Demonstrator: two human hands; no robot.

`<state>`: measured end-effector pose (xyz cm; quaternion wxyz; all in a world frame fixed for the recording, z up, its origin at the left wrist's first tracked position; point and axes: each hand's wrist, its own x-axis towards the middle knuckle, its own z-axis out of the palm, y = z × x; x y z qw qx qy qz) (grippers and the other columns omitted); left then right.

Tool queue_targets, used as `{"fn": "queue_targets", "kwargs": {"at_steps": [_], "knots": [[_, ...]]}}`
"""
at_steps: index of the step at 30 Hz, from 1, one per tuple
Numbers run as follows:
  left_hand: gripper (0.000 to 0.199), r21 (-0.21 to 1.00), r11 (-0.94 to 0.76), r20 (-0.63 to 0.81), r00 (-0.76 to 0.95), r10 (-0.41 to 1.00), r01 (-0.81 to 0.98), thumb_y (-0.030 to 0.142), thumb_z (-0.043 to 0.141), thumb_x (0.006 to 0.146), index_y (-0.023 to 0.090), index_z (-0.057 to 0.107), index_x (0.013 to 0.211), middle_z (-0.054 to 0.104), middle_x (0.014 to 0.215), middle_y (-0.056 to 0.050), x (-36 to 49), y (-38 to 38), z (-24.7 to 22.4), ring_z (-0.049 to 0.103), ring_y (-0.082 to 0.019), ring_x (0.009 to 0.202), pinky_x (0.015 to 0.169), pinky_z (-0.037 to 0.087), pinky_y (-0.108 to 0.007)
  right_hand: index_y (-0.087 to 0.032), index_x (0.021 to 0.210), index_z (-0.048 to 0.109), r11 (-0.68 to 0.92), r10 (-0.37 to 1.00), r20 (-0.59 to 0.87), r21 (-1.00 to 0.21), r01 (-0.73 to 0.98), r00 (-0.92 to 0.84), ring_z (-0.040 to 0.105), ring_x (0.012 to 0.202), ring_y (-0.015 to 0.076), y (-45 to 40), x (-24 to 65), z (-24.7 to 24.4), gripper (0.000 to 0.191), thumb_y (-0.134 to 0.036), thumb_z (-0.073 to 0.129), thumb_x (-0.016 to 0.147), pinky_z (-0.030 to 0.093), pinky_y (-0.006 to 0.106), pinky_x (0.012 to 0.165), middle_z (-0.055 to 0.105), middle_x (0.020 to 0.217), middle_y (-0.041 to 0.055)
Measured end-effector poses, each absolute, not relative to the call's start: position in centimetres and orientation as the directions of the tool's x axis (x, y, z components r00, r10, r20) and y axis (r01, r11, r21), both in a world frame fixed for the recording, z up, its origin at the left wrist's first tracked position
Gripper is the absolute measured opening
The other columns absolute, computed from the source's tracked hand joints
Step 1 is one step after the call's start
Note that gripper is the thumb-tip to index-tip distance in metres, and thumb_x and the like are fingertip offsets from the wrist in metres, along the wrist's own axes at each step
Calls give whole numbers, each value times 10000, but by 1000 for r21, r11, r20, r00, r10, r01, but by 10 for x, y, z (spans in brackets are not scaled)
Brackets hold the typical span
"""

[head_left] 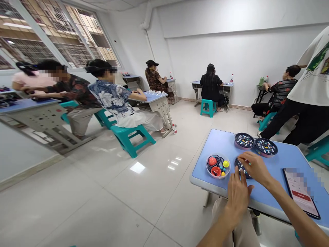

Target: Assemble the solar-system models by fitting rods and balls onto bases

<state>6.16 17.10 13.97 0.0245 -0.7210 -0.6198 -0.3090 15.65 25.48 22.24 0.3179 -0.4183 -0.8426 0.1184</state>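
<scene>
Desk (218,145) with a pale blue top, seen from the head camera looking down. We logged the nearest tray (243,173), round and dark with small coloured marks, lying directly under the right hand (254,168), whose fingers (241,159) lay across the tray's upper part. The left hand (238,195) sat at seven o'clock from the right hand, its fingertips (232,176) at the tray's lower edge. The two hands were apart but just beside each other, with the tray between their fingers; we could not tell whether either hand was gripping it. Two more trays lay toward the far side of the desk, the first tray (244,140) at eleven o'clock from the right hand and the second tray (266,146) at one o'clock, the pair touching or nearly so. At nine o'clock stood a clear round bowl (218,166) holding coloured balls (212,161) and dark cords (213,158). A phone (300,192) lay at four o'clock, its screen blurred. Beyond the desk, at two o'clock, a person in a white T-shirt (315,73) stood near a teal stool (318,151); at ten o'clock, a person in a floral shirt (108,97) sat at another blue desk (154,96).
</scene>
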Motion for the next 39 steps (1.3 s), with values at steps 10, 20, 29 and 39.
{"fn": "queue_targets", "kwargs": {"at_steps": [10,20,29,39], "knots": [[186,361,-287,786,-123,606,887,123,524,916,158,600,1083,684,957,-107,-17,127,152,657,-200,842,736,574,-338,-220,735,684,762,637,90,-230,606,-766,591,821,212,276,60,199,260,-29,530,823,385,279,671,688,780,57],[151,454,-182,760,-273,590,872,171,520,937,169,642,1027,675,908,-77,-71,160,168,614,-191,852,732,522,-315,-171,900,694,617,785,159,-274,737,-598,595,824,204,275,88,225,234,-109,471,865,342,271,633,665,899,92],[299,49,-204,278,183,943,978,34,435,900,195,683,944,601,935,-92,-57,242,197,543,-223,888,714,440,-316,-187,756,645,295,952,185,-774,560,-246,477,544,161,254,124,218,203,-285,468,773,335,280,549,559,587,-7],[237,-151,-407,198,431,880,901,7,470,866,138,665,838,590,942,-118,-58,264,205,535,-244,900,716,424,-331,-181,670,611,37,971,-21,-971,237,-238,439,521,126,243,127,208,158,-325,549,669,303,261,521,520,542,-29]]}}
